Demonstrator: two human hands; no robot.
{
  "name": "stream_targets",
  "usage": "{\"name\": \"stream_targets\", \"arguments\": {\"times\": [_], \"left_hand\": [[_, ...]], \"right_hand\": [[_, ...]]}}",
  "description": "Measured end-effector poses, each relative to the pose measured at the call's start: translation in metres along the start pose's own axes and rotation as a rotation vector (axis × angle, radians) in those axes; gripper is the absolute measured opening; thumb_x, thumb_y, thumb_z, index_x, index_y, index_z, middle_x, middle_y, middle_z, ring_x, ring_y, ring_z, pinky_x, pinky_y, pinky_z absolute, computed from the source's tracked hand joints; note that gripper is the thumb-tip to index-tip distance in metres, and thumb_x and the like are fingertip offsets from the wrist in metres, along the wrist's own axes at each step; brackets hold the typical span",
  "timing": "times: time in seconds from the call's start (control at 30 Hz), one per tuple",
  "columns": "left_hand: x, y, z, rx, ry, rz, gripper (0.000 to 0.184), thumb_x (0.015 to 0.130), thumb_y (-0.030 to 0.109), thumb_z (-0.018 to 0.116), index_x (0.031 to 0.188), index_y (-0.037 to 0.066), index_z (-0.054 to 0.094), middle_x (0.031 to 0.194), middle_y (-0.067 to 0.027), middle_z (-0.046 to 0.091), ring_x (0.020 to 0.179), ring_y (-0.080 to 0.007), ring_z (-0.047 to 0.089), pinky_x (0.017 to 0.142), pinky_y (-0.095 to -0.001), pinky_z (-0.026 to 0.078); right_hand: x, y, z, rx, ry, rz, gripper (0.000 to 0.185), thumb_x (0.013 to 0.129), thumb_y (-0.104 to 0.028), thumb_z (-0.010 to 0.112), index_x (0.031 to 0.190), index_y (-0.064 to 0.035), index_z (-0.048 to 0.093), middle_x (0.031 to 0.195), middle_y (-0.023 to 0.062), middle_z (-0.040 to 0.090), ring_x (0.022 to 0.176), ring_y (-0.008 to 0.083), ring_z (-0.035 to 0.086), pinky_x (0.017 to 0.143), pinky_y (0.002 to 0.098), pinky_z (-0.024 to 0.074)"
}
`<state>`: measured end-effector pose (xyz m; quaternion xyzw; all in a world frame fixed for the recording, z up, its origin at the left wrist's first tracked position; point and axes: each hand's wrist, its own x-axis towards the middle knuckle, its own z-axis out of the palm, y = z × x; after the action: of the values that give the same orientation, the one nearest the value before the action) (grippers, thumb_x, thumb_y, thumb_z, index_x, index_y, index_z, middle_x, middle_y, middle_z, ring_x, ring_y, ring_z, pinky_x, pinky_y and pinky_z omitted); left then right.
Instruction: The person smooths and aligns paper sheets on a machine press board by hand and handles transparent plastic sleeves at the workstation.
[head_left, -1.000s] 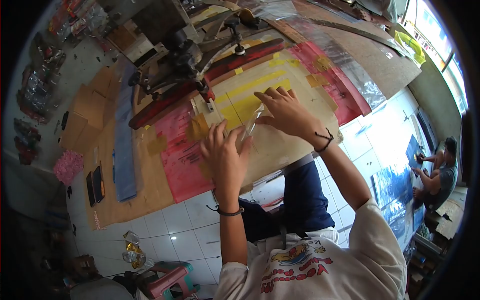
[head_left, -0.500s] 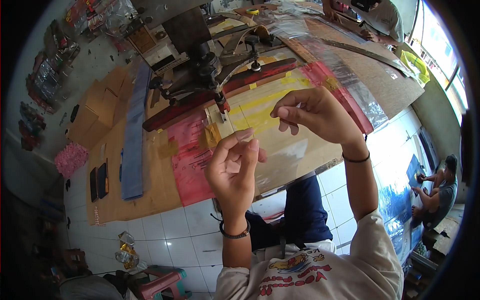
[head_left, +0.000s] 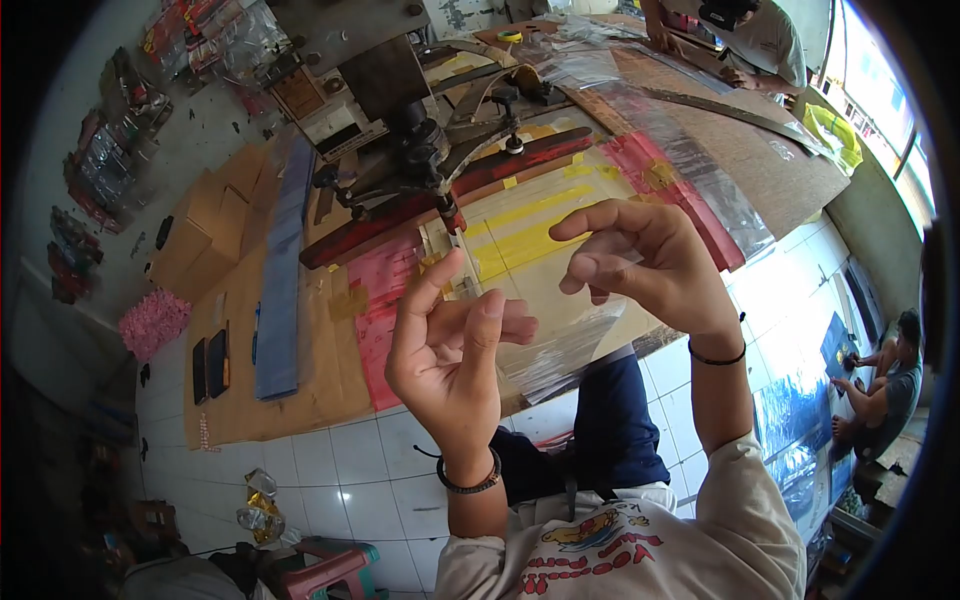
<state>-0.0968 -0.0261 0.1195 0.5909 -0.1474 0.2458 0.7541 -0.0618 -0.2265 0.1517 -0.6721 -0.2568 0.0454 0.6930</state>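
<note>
My left hand (head_left: 445,355) is raised over the front of the worktable, its index finger and thumb spread apart and nothing visible between them. To its right, my right hand (head_left: 645,265) hovers with bent fingers and a gap between thumb and index finger. Below both hands lies a clear plastic sheet (head_left: 570,345), glossy and wrinkled near the front edge. Yellow tape strips (head_left: 530,232) cross the board behind it. Beyond my left hand stands a dark press machine (head_left: 415,140) with a long red bar (head_left: 390,220). Pink-red film (head_left: 375,340) lies partly behind my left hand.
On the left are a cardboard box (head_left: 205,205), folded blue sheets (head_left: 280,320) and two dark phone-like objects (head_left: 208,365). A person (head_left: 755,40) works at the far right of the table; another person (head_left: 880,390) sits on the floor. A stool (head_left: 335,568) stands at lower left.
My left hand has opened wider, its index finger lifting away from the thumb and the hand shifting slightly left. My right hand has moved down a little, its thumb and index finger parting. The view has shifted slightly.
</note>
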Motion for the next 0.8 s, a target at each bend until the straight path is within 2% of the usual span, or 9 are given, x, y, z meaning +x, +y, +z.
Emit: {"name": "stream_targets", "arguments": {"times": [0.1,0.2,0.3,0.4,0.5,0.53,0.63,0.7,0.8], "left_hand": [[0.0,-0.001,0.0,0.051,-0.004,0.063,0.041,0.096,0.005,0.064,0.134,-0.004,0.053,0.079,-0.0154,0.071,0.062,-0.0203,0.07,0.057,-0.0315,0.06],[0.001,0.0,-0.002,0.019,-0.051,0.071,0.046,0.096,0.004,0.063,0.138,-0.004,0.048,0.083,-0.0171,0.072,0.066,-0.0222,0.072,0.061,-0.0331,0.062],[-0.001,0.004,-0.005,-0.044,-0.115,0.029,0.05,0.097,-0.002,0.06,0.143,-0.004,0.04,0.096,-0.0215,0.072,0.081,-0.0246,0.074,0.076,-0.037,0.063],[0.0,0.005,-0.008,-0.046,-0.139,0.052,0.053,0.097,-0.003,0.056,0.145,-0.003,0.035,0.104,-0.0245,0.07,0.088,-0.0277,0.074,0.078,-0.039,0.063],[0.001,0.004,-0.005,-0.13,-0.063,0.014,0.055,0.096,-0.003,0.052,0.147,-0.002,0.034,0.104,-0.0262,0.07,0.079,-0.0276,0.074,0.069,-0.0375,0.063],[0.002,0.005,-0.005,-0.184,-0.097,-0.016,0.054,0.096,-0.003,0.054,0.147,-0.002,0.034,0.104,-0.0263,0.07,0.082,-0.0275,0.074,0.072,-0.0373,0.063],[0.004,0.007,-0.004,-0.197,-0.15,-0.085,0.054,0.096,-0.002,0.059,0.145,-0.002,0.035,0.103,-0.0261,0.07,0.087,-0.0267,0.074,0.076,-0.0363,0.062],[0.006,0.006,0.001,-0.004,-0.123,-0.098,0.054,0.096,-0.002,0.061,0.143,-0.002,0.036,0.1,-0.0252,0.071,0.085,-0.0257,0.074,0.075,-0.0354,0.062],[0.009,0.0,0.0,-0.026,-0.096,-0.121,0.054,0.095,-0.002,0.063,0.142,-0.001,0.037,0.097,-0.0225,0.072,0.084,-0.0241,0.073,0.075,-0.0341,0.061]], "right_hand": [[-0.002,-0.003,0.003,-0.009,0.031,0.001,0.035,0.094,-0.003,0.067,0.126,0.0059,0.059,0.095,0.01,0.075,0.088,0.0106,0.07,0.075,0.0246,0.0555],[-0.005,-0.001,0.008,-0.066,0.104,-0.075,0.031,0.094,-0.004,0.068,0.122,0.0045,0.062,0.095,0.009,0.075,0.086,0.0102,0.07,0.074,0.0243,0.0555],[-0.006,0.007,0.014,-0.155,0.189,-0.223,0.023,0.093,-0.004,0.069,0.116,0.0024,0.066,0.093,0.0064,0.075,0.085,0.01,0.071,0.072,0.0241,0.0561],[-0.002,0.014,0.017,-0.15,0.225,-0.347,0.016,0.093,-0.002,0.069,0.108,0.0014,0.069,0.092,0.005,0.075,0.083,0.01,0.071,0.07,0.024,0.0572],[0.0,0.021,0.012,-0.23,0.204,-0.44,0.009,0.092,-0.001,0.069,0.101,0.0017,0.07,0.092,0.0064,0.075,0.079,0.0108,0.071,0.069,0.0243,0.0582],[0.0,0.023,0.01,-0.278,0.193,-0.466,0.007,0.092,-0.001,0.069,0.099,0.0019,0.07,0.092,0.0072,0.075,0.078,0.0112,0.071,0.069,0.0244,0.0586],[0.001,0.025,0.012,-0.422,0.194,-0.491,0.027,0.088,0.013,0.065,0.113,0.0046,0.061,0.097,0.0186,0.074,0.091,0.0201,0.074,0.067,0.0243,0.0574],[-0.001,0.022,0.019,-0.288,0.249,-0.343,0.038,0.09,0.01,0.066,0.125,0.0032,0.054,0.099,0.0191,0.074,0.09,0.0204,0.073,0.07,0.0255,0.0576],[-0.003,0.025,0.016,0.082,0.28,-0.198,0.046,0.094,0.0,0.065,0.137,0.001,0.046,0.098,0.0159,0.074,0.085,0.0168,0.072,0.072,0.0266,0.0571]]}}
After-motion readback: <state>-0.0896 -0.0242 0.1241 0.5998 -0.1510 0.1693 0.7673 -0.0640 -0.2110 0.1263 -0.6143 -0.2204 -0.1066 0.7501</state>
